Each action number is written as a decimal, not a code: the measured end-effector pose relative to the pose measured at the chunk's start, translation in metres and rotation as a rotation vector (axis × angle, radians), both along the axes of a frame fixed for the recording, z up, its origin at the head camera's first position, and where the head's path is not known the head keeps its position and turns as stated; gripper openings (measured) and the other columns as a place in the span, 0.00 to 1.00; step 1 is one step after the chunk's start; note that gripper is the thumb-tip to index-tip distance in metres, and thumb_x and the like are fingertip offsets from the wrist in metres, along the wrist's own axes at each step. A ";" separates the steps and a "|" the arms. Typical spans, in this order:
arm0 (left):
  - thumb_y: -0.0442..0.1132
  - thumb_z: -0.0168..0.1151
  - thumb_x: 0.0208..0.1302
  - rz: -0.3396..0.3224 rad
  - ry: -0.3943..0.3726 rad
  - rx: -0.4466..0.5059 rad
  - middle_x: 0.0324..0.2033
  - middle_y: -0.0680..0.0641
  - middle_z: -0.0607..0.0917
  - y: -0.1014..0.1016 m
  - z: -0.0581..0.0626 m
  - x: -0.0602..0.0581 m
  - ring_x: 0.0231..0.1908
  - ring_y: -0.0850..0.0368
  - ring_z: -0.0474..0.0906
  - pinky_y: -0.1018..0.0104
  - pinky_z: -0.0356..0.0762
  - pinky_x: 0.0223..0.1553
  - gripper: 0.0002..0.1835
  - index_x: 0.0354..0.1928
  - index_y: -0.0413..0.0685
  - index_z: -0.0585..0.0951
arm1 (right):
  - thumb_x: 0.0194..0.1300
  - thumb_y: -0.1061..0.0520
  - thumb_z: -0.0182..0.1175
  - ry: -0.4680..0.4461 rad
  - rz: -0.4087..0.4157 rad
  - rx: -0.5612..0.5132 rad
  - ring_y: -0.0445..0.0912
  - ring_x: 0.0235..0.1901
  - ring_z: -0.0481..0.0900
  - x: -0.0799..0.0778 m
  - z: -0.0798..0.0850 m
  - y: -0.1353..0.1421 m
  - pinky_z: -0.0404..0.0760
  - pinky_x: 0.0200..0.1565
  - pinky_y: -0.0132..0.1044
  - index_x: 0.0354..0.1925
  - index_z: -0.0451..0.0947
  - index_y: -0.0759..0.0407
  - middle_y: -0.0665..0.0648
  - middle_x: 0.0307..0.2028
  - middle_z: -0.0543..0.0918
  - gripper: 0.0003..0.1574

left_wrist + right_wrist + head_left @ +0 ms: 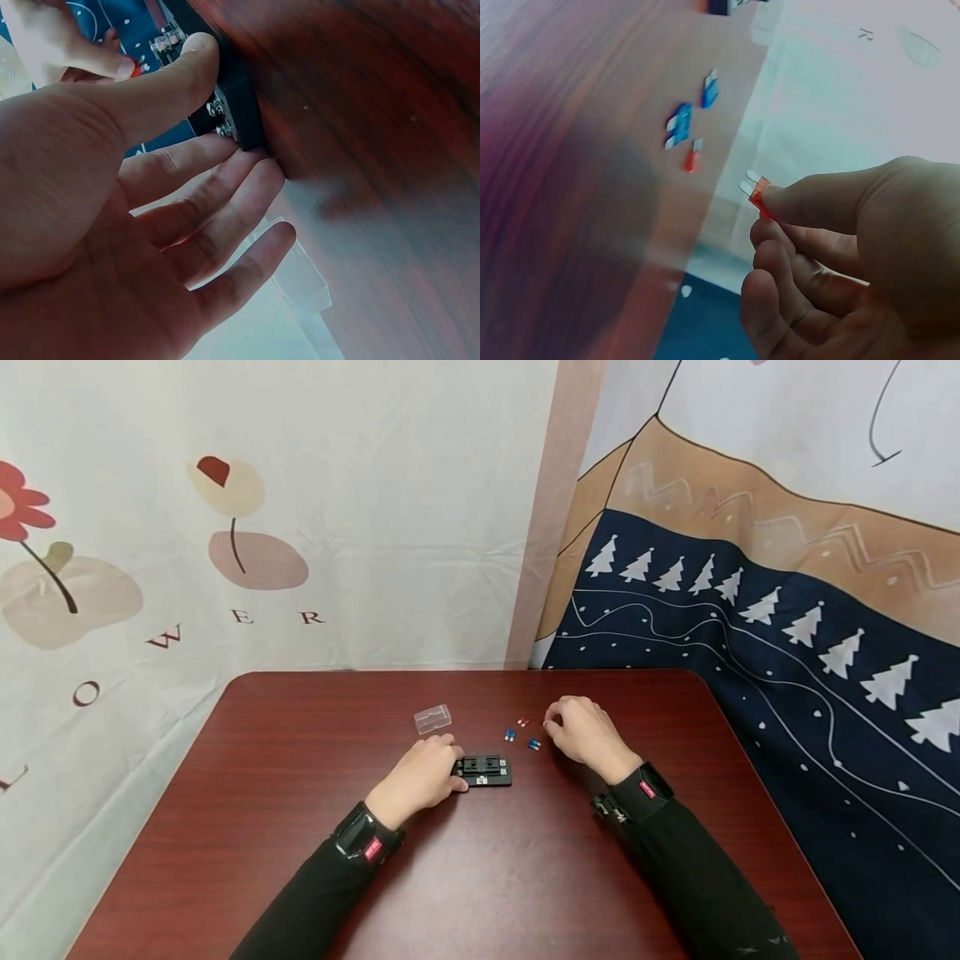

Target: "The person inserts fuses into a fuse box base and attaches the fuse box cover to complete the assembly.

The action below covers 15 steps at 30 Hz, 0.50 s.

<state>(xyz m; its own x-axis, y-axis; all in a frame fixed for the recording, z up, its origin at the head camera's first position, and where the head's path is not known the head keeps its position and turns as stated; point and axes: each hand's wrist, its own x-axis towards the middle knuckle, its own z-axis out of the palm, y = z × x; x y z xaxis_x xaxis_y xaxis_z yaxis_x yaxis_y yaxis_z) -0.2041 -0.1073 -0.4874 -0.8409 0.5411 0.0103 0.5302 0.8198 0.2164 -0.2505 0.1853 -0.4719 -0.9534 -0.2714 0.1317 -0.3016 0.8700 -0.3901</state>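
Observation:
A black fuse block (491,770) with metal screw terminals lies on the table. My left hand (420,777) grips its left end; in the left wrist view the thumb presses one long side while the fingertips touch the opposite side. To the right and slightly farther back, my right hand (588,735) pinches a red blade fuse (759,196) between thumb and index finger, its two metal prongs pointing outward. Between the hands lie another red blade fuse (523,722) and two blue ones, one blue fuse (510,735) nearer the block and the other blue fuse (534,744) nearer the right hand.
A clear plastic cover (432,719) rests on the table behind the left hand. The reddish-brown tabletop (300,743) ends at the back against a pale printed curtain (412,527). A dark blue tree-patterned cloth (750,635) hangs along the right side.

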 end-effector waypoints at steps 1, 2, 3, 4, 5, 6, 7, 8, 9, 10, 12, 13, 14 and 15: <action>0.52 0.78 0.60 0.001 -0.001 0.001 0.38 0.44 0.83 0.000 0.000 0.000 0.42 0.42 0.82 0.46 0.82 0.51 0.25 0.49 0.39 0.88 | 0.70 0.55 0.67 0.001 0.004 -0.003 0.51 0.35 0.81 0.000 0.001 -0.002 0.83 0.39 0.50 0.41 0.89 0.56 0.55 0.38 0.86 0.07; 0.52 0.78 0.60 0.002 -0.003 0.001 0.38 0.44 0.83 0.000 0.001 0.000 0.42 0.42 0.82 0.46 0.82 0.51 0.25 0.49 0.39 0.88 | 0.70 0.55 0.67 0.002 0.009 -0.007 0.50 0.35 0.81 0.001 0.002 -0.003 0.83 0.39 0.50 0.41 0.89 0.57 0.55 0.38 0.86 0.07; 0.52 0.77 0.60 0.002 -0.002 0.000 0.38 0.44 0.83 0.000 0.001 0.000 0.42 0.42 0.82 0.46 0.82 0.51 0.25 0.49 0.39 0.88 | 0.70 0.56 0.67 0.004 0.016 -0.009 0.50 0.35 0.80 0.001 0.003 -0.005 0.82 0.38 0.49 0.41 0.89 0.57 0.55 0.38 0.86 0.07; 0.52 0.78 0.60 0.003 -0.002 0.000 0.38 0.44 0.83 0.000 0.001 0.000 0.42 0.42 0.82 0.46 0.82 0.51 0.24 0.49 0.40 0.88 | 0.70 0.56 0.67 0.007 0.023 -0.013 0.50 0.34 0.80 0.002 0.004 -0.007 0.82 0.38 0.48 0.41 0.89 0.57 0.55 0.37 0.86 0.07; 0.52 0.78 0.60 0.004 -0.003 0.000 0.39 0.44 0.83 0.000 0.001 0.000 0.42 0.42 0.82 0.46 0.82 0.51 0.25 0.49 0.40 0.88 | 0.70 0.56 0.67 0.009 0.031 -0.015 0.50 0.34 0.80 0.003 0.005 -0.009 0.82 0.38 0.48 0.41 0.90 0.57 0.54 0.37 0.86 0.07; 0.52 0.78 0.60 0.005 -0.004 -0.003 0.39 0.44 0.83 0.000 0.001 0.000 0.42 0.42 0.82 0.46 0.82 0.51 0.25 0.49 0.40 0.88 | 0.70 0.56 0.67 0.012 0.040 -0.016 0.49 0.34 0.79 0.004 0.006 -0.011 0.82 0.38 0.48 0.41 0.90 0.57 0.54 0.37 0.86 0.07; 0.52 0.77 0.60 0.006 -0.005 -0.006 0.39 0.44 0.83 0.000 0.001 0.000 0.42 0.42 0.82 0.46 0.82 0.51 0.25 0.49 0.40 0.88 | 0.70 0.56 0.67 0.015 0.051 -0.015 0.49 0.34 0.79 0.005 0.007 -0.013 0.81 0.37 0.47 0.41 0.90 0.57 0.54 0.37 0.85 0.07; 0.52 0.77 0.60 0.006 -0.006 -0.008 0.39 0.44 0.84 0.000 0.001 0.000 0.43 0.42 0.82 0.46 0.82 0.52 0.25 0.50 0.40 0.88 | 0.70 0.56 0.67 0.020 0.061 -0.015 0.49 0.33 0.79 0.006 0.009 -0.016 0.81 0.36 0.46 0.41 0.90 0.57 0.53 0.36 0.85 0.07; 0.52 0.77 0.60 0.007 -0.008 -0.012 0.40 0.44 0.84 0.000 0.001 0.000 0.43 0.42 0.82 0.46 0.82 0.52 0.25 0.50 0.40 0.88 | 0.70 0.56 0.67 0.024 0.072 -0.013 0.48 0.33 0.78 0.007 0.010 -0.018 0.80 0.36 0.45 0.41 0.90 0.57 0.53 0.36 0.85 0.07; 0.52 0.77 0.60 0.008 -0.009 -0.012 0.40 0.44 0.84 0.000 0.001 0.000 0.43 0.42 0.82 0.46 0.82 0.52 0.25 0.50 0.40 0.88 | 0.70 0.56 0.67 0.029 0.084 -0.013 0.48 0.33 0.79 0.008 0.010 -0.020 0.81 0.35 0.45 0.41 0.90 0.57 0.52 0.36 0.85 0.07; 0.52 0.77 0.60 0.010 -0.014 -0.015 0.41 0.44 0.84 0.001 0.001 0.000 0.43 0.42 0.82 0.47 0.82 0.52 0.26 0.51 0.40 0.88 | 0.70 0.57 0.67 0.043 0.110 -0.006 0.47 0.34 0.79 0.010 0.011 -0.025 0.82 0.36 0.45 0.41 0.90 0.57 0.52 0.36 0.85 0.07; 0.52 0.77 0.60 0.010 -0.014 -0.014 0.41 0.44 0.84 0.001 0.001 0.000 0.44 0.42 0.82 0.47 0.82 0.52 0.26 0.51 0.39 0.88 | 0.70 0.57 0.68 0.050 0.124 -0.002 0.47 0.34 0.80 0.011 0.012 -0.029 0.82 0.36 0.44 0.41 0.90 0.57 0.51 0.36 0.85 0.07; 0.52 0.77 0.60 0.010 -0.014 -0.012 0.41 0.44 0.84 0.001 0.001 0.000 0.44 0.42 0.82 0.46 0.83 0.52 0.26 0.51 0.39 0.88 | 0.70 0.57 0.67 0.055 0.136 0.001 0.47 0.34 0.80 0.012 0.011 -0.032 0.83 0.37 0.45 0.41 0.90 0.56 0.51 0.36 0.86 0.06; 0.52 0.77 0.60 0.009 -0.012 -0.010 0.40 0.44 0.83 0.001 0.000 0.000 0.44 0.42 0.82 0.46 0.83 0.52 0.25 0.51 0.39 0.88 | 0.69 0.57 0.67 0.060 0.149 0.007 0.46 0.35 0.81 0.012 0.011 -0.034 0.83 0.38 0.45 0.41 0.90 0.56 0.51 0.36 0.86 0.06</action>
